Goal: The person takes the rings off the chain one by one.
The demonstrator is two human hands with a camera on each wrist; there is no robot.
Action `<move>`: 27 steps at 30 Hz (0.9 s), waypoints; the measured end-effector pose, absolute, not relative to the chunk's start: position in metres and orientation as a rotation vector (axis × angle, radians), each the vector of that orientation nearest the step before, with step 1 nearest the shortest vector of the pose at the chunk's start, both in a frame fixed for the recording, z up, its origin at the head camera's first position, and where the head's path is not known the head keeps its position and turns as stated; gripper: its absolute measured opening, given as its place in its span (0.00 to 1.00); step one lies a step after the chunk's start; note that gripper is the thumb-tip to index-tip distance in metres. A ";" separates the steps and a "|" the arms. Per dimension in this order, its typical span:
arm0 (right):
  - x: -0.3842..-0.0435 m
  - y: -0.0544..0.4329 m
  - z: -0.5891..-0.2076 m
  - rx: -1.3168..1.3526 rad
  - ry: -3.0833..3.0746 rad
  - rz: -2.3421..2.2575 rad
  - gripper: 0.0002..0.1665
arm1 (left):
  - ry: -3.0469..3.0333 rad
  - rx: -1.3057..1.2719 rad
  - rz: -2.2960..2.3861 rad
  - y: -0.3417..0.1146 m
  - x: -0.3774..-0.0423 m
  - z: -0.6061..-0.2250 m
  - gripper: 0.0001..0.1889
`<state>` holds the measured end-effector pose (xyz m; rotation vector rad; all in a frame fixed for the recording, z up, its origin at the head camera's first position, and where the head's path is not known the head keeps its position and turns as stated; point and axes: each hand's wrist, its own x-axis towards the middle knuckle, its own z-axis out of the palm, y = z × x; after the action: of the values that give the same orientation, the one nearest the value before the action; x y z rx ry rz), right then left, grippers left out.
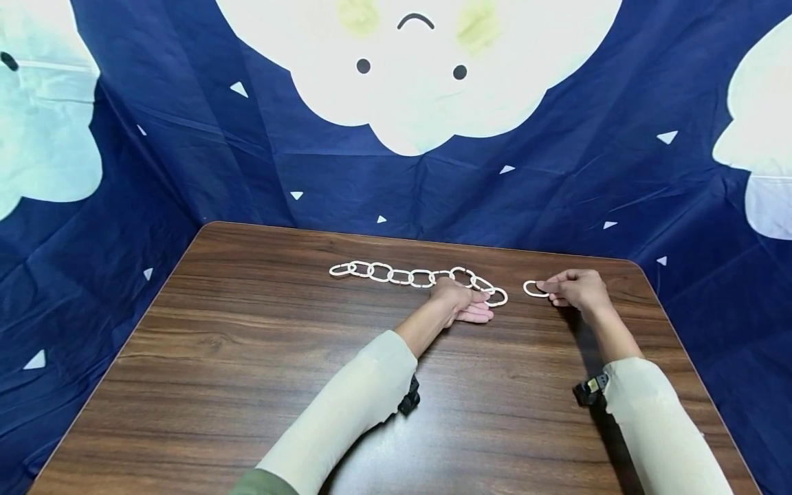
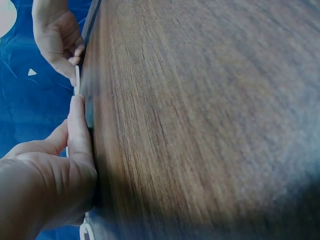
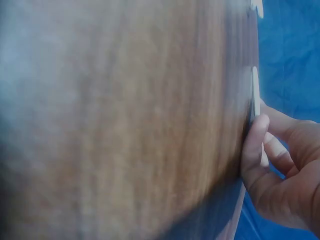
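Observation:
A white chain (image 1: 390, 278) of several oval plastic links lies along the far part of the table, running left to right. My left hand (image 1: 460, 302) pinches the link at its right end (image 1: 505, 297), the other fingers extended below it. Farther right, my right hand (image 1: 577, 287) pinches a separate white link (image 1: 526, 289) between thumb and fingers; a gap parts it from the chain. In the right wrist view this link (image 3: 256, 92) appears edge-on, jutting from the fingertips. The left hand (image 2: 55, 172) hides part of the chain in the left wrist view.
The brown wood-grain table (image 1: 247, 357) has rounded far corners. A dark blue cloth (image 1: 185, 172) with white clouds and small triangles hangs behind it and at both sides. Small black devices (image 1: 408, 397) are strapped at the wrists over pale sleeves.

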<state>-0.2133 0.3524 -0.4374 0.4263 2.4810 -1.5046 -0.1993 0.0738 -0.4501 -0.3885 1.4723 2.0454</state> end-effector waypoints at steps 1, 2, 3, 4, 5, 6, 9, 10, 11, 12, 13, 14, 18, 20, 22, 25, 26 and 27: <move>-0.214 0.353 -0.437 0.437 2.461 -1.519 0.12 | 1.473 -0.391 2.046 0.074 -0.199 -0.450 0.05; -0.215 0.354 -0.436 0.449 2.440 -1.533 0.11 | 1.473 -0.394 2.048 0.074 -0.199 -0.450 0.04; -0.216 0.355 -0.436 0.454 2.423 -1.543 0.11 | 1.472 -0.397 2.050 0.074 -0.199 -0.450 0.05; -0.216 0.355 -0.435 0.461 2.413 -1.550 0.10 | 1.477 -0.402 2.051 0.074 -0.198 -0.450 0.05; -0.217 0.356 -0.435 0.470 2.405 -1.553 0.10 | 1.477 -0.406 2.053 0.075 -0.199 -0.450 0.05; -0.217 0.356 -0.435 0.478 2.393 -1.560 0.08 | 1.473 -0.408 2.056 0.075 -0.198 -0.449 0.05; -0.219 0.356 -0.434 0.508 2.367 -1.580 0.06 | 1.475 -0.423 2.056 0.076 -0.198 -0.449 0.04; -0.219 0.356 -0.433 0.523 2.358 -1.590 0.06 | 1.479 -0.428 2.055 0.076 -0.198 -0.449 0.04; -0.219 0.357 -0.433 0.537 2.345 -1.598 0.06 | 1.478 -0.431 2.054 0.076 -0.198 -0.449 0.03; -0.220 0.357 -0.432 0.556 2.332 -1.606 0.07 | 1.479 -0.435 2.054 0.077 -0.198 -0.449 0.03; -0.220 0.358 -0.432 0.573 2.323 -1.607 0.08 | 1.480 -0.437 2.053 0.077 -0.198 -0.448 0.03; -0.221 0.358 -0.431 0.595 2.312 -1.613 0.09 | 1.478 -0.436 2.053 0.077 -0.198 -0.448 0.03; -0.223 0.359 -0.430 0.654 2.257 -1.633 0.12 | 1.465 -0.420 2.051 0.076 -0.199 -0.448 0.05; -0.224 0.359 -0.429 0.666 2.236 -1.648 0.13 | 1.459 -0.407 2.047 0.074 -0.199 -0.448 0.05; -0.225 0.358 -0.429 0.670 2.229 -1.660 0.14 | 1.458 -0.403 2.045 0.074 -0.199 -0.448 0.05; -0.225 0.358 -0.428 0.670 2.213 -1.674 0.15 | 1.456 -0.396 2.045 0.073 -0.199 -0.448 0.04; -0.225 0.358 -0.428 0.673 2.207 -1.682 0.16 | 1.456 -0.395 2.046 0.073 -0.199 -0.448 0.04; -0.225 0.358 -0.428 0.675 2.196 -1.689 0.16 | 1.456 -0.393 2.046 0.073 -0.199 -0.448 0.04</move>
<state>-0.2253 0.3575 -0.4275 0.6753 2.1961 -1.6894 -0.1989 0.0726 -0.4482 -0.3931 1.4560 2.0459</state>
